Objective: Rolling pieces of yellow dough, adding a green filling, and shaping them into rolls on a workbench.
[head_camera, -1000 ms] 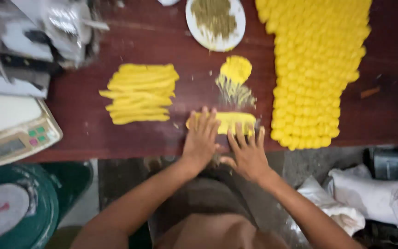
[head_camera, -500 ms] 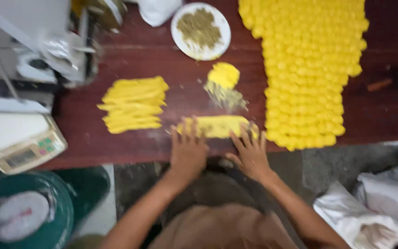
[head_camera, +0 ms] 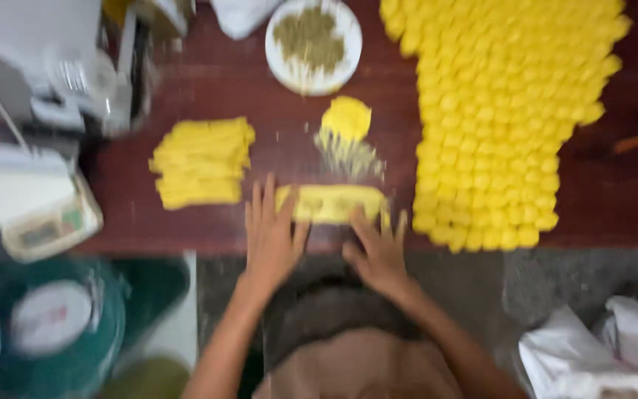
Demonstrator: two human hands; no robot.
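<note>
Yellow dough strip (head_camera: 331,202) lies at the near edge of the dark wooden table (head_camera: 614,199). Left hand (head_camera: 272,238) and right hand (head_camera: 378,251) rest flat with fingers spread, touching its ends (blurred). Stacked yellow strips (head_camera: 201,162) sit left, yellow balls (head_camera: 511,111) right.

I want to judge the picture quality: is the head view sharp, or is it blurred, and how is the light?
Head view: motion blur softens everything; the hands, left hand and right hand, and the yellow dough strip have smeared edges. Light is even and soft, without glare; the yellow balls look bright, nearly washed out.
</note>
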